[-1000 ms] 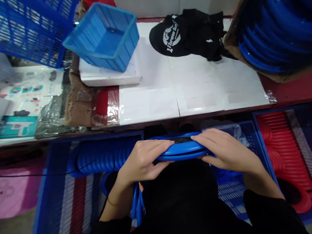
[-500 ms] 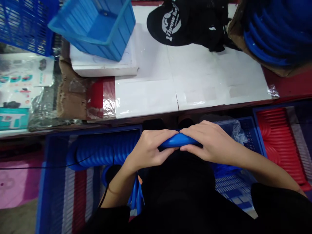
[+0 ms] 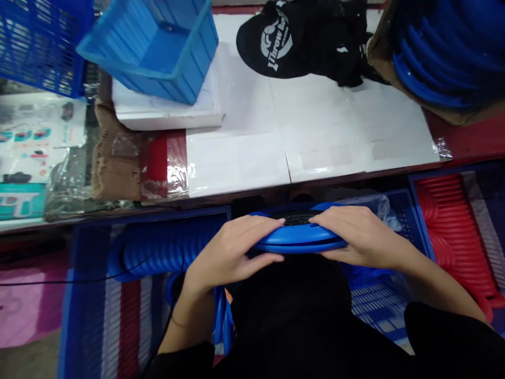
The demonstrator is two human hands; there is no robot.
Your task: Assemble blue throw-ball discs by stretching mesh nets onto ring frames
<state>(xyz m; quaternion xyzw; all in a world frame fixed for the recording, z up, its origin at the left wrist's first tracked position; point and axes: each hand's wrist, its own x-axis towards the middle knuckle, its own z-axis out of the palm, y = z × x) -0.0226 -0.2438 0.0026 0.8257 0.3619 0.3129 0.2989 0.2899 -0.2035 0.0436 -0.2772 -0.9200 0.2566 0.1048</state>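
In front of my body, both hands hold a blue-rimmed disc (image 3: 302,235) with black mesh inside its rim. My left hand (image 3: 236,245) grips its left side, thumb below and fingers on top. On the other side my right hand (image 3: 357,234) pinches the rim the same way, fingertips at the black mesh (image 3: 298,218). The disc is seen nearly edge-on, so most of its face is hidden. Above, on the white table top (image 3: 244,158), lie black fabric pieces (image 3: 300,45), the front one round with white print.
A crate to the left holds a row of blue rings (image 3: 158,247); one at right holds red rings (image 3: 457,226). A light-blue bin (image 3: 173,81) sits on a white box (image 3: 169,116). Blue rings (image 3: 437,63) fill a carton at the upper right.
The two hands have moved apart and slightly down. Earlier they met over a short blue stretch of rim; now more rim and the black mesh show between them.
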